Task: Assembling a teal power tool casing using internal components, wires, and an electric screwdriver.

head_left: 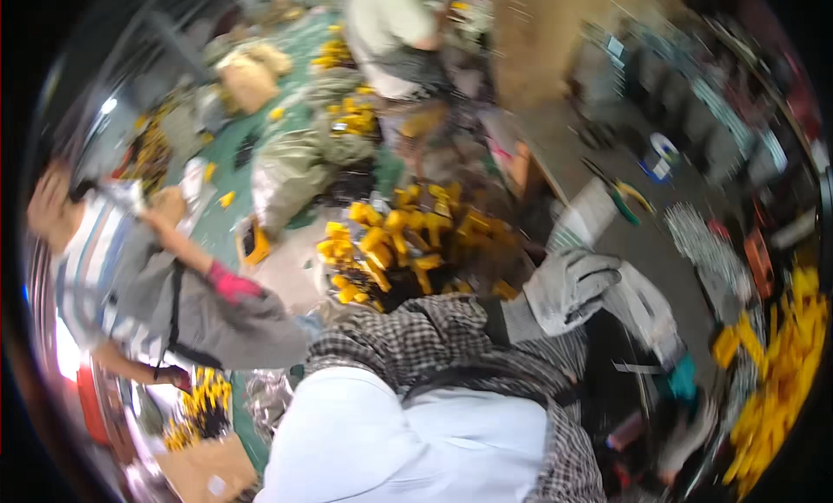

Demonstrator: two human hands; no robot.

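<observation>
My left hand, in a pale work glove with a grey cuff, reaches across from a checked sleeve. Its fingers are curled, and what lies inside them is hidden. Against it is a second whitish glove shape, running down toward a teal patch; this seems to be my right hand, though its fingers are smeared. A pale piece with green stripes lies just beyond the left glove. Farther off on the dark bench are pliers with yellow-green handles. A thin metal strip sits below the gloves.
Yellow parts fill a heap ahead and another pile at right. A tape roll and an orange tool lie on the bench. At left a person with a pink glove works; another person stands ahead, near sacks.
</observation>
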